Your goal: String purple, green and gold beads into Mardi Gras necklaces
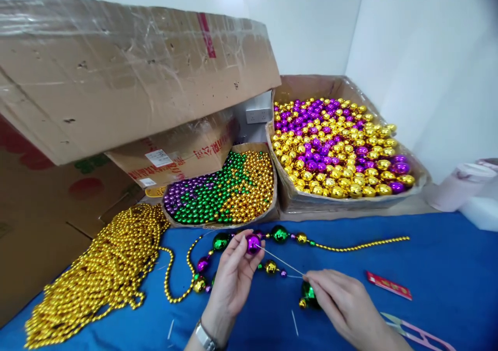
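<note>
My left hand (pixel 232 275), with a watch on its wrist, grips a shiny purple ball (pixel 253 243) between thumb and fingers. A thin pale string (pixel 284 262) runs from this ball to my right hand (pixel 344 296), whose thumb and fingertips pinch it. Just below the right fingertips are a large green ball (pixel 309 294) and a small gold bead (pixel 302 303). Behind my left hand lies a beaded strand with green balls (pixel 279 233), purple balls (pixel 203 264) and gold balls (pixel 271 267). The left hand partly hides this strand.
Gold bead chains (pixel 105 268) are heaped at left. One cardboard box (pixel 284 198) holds gold and purple balls; a smaller box (pixel 275 195) holds green, purple and gold beads. A red packet (pixel 389 285) and scissors (pixel 418 333) lie right on the blue cloth (pixel 439 257). A large carton (pixel 128 76) overhangs.
</note>
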Motion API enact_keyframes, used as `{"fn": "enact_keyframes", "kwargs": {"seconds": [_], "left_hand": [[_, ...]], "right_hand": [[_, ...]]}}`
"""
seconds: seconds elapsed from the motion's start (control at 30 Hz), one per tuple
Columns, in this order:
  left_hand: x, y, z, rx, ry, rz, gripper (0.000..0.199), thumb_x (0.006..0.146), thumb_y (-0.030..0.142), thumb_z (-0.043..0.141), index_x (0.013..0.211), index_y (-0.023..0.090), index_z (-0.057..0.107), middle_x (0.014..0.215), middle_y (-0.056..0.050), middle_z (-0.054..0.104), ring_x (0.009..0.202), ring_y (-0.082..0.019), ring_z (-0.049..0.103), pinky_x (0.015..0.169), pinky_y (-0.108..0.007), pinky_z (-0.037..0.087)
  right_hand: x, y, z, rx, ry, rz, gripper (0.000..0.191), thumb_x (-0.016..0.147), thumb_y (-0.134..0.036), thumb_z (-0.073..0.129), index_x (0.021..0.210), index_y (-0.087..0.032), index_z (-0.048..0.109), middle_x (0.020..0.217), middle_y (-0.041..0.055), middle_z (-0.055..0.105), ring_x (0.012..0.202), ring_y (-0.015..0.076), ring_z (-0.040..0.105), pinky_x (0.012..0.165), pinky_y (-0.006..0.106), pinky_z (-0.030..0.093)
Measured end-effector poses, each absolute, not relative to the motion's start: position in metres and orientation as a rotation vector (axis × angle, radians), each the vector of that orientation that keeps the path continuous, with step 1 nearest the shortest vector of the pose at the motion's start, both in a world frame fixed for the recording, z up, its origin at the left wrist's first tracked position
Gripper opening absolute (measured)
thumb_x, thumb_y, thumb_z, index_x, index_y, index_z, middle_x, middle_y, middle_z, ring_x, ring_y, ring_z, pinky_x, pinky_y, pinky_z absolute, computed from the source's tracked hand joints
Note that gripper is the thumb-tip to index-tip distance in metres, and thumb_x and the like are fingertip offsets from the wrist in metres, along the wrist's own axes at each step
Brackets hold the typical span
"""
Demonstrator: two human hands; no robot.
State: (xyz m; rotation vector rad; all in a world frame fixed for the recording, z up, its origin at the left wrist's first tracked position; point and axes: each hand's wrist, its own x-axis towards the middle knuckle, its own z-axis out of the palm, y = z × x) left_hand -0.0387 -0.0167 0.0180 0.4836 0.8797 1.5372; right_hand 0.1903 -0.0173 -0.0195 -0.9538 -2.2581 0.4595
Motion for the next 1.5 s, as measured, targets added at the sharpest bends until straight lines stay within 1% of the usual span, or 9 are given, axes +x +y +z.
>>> {"fn": "enact_keyframes", "kwargs": {"seconds": [0.3,0.5,0.6,0.73,0.9,1.1,1.27,1.4,1.5], "left_hand": [[-0.041,-0.019,0.021,0.527,0.887,1.555,0.023,0.081,0.023,0.063,0.103,0.017,0.061,0.098,-0.005,0.064,0.096,-0.021,0.063,0.08,-0.029,0.053],[-0.036,-0.02,0.021,0.672,0.96,1.594,0.024,0.078,0.021,0.066,0.101,0.017,0.061,0.097,-0.005,0.061,0.089,-0.016,0.059,0.078,-0.031,0.053],[-0.029,-0.023,0.021,0.77,1.022,1.582,0.027,0.077,0.019,0.067,0.103,0.019,0.06,0.1,-0.006,0.061,0.09,-0.016,0.058,0.08,-0.031,0.052],[-0.022,-0.025,0.017,0.808,1.078,1.577,0.036,0.074,0.019,0.069,0.108,0.023,0.057,0.107,-0.007,0.061,0.094,-0.017,0.058,0.081,-0.031,0.051],[-0.022,-0.026,0.014,0.784,1.098,1.583,0.05,0.067,0.016,0.075,0.112,0.023,0.055,0.105,-0.007,0.062,0.094,-0.018,0.059,0.079,-0.028,0.05],[-0.026,-0.027,0.017,0.792,1.071,1.526,0.045,0.072,0.02,0.071,0.114,0.022,0.053,0.104,-0.008,0.06,0.091,-0.019,0.058,0.077,-0.031,0.051],[-0.02,-0.03,0.015,0.917,1.153,1.534,0.049,0.068,0.017,0.074,0.113,0.022,0.054,0.102,-0.008,0.062,0.09,-0.017,0.057,0.076,-0.027,0.049],[-0.014,-0.035,0.018,0.934,1.095,1.476,0.054,0.067,0.018,0.075,0.116,0.021,0.054,0.104,-0.011,0.063,0.094,-0.021,0.058,0.076,-0.029,0.049],[-0.031,-0.026,0.026,0.984,1.051,1.494,0.052,0.072,0.027,0.07,0.121,0.021,0.051,0.112,-0.014,0.061,0.101,-0.026,0.058,0.079,-0.035,0.05]], "right_hand": [[0.194,-0.019,-0.025,-0.919,-2.314,0.358,0.025,0.092,-0.015,0.037,0.1,-0.02,0.06,0.072,0.0048,0.063,0.081,0.0203,0.065,0.07,0.03,0.051],[0.193,-0.019,-0.027,-0.981,-2.328,0.262,0.026,0.092,-0.015,0.037,0.101,-0.019,0.061,0.078,0.0075,0.066,0.078,0.0206,0.065,0.069,0.032,0.05],[0.189,-0.019,-0.028,-1.007,-2.319,0.242,0.027,0.091,-0.016,0.037,0.102,-0.02,0.061,0.078,0.0068,0.067,0.073,0.0192,0.065,0.067,0.03,0.05],[0.185,-0.019,-0.03,-0.999,-2.297,0.294,0.026,0.091,-0.017,0.037,0.1,-0.02,0.062,0.077,0.0062,0.067,0.077,0.0195,0.066,0.071,0.03,0.051],[0.186,-0.02,-0.034,-0.959,-2.27,0.418,0.025,0.092,-0.019,0.037,0.1,-0.021,0.062,0.079,0.0047,0.067,0.075,0.0175,0.067,0.071,0.027,0.052],[0.187,-0.019,-0.036,-0.932,-2.304,0.258,0.028,0.092,-0.018,0.037,0.102,-0.02,0.063,0.083,0.0075,0.07,0.078,0.0196,0.067,0.068,0.028,0.053],[0.177,-0.02,-0.028,-0.921,-2.262,0.18,0.027,0.092,-0.02,0.038,0.098,-0.021,0.065,0.078,0.0062,0.071,0.069,0.0175,0.068,0.063,0.024,0.054],[0.174,-0.019,-0.027,-0.895,-2.2,0.194,0.026,0.092,-0.02,0.039,0.097,-0.022,0.065,0.078,0.0046,0.072,0.068,0.0168,0.069,0.064,0.023,0.055],[0.181,-0.017,-0.033,-0.908,-2.217,0.201,0.026,0.091,-0.019,0.038,0.1,-0.021,0.062,0.083,0.006,0.071,0.074,0.0184,0.069,0.067,0.025,0.056]]}}
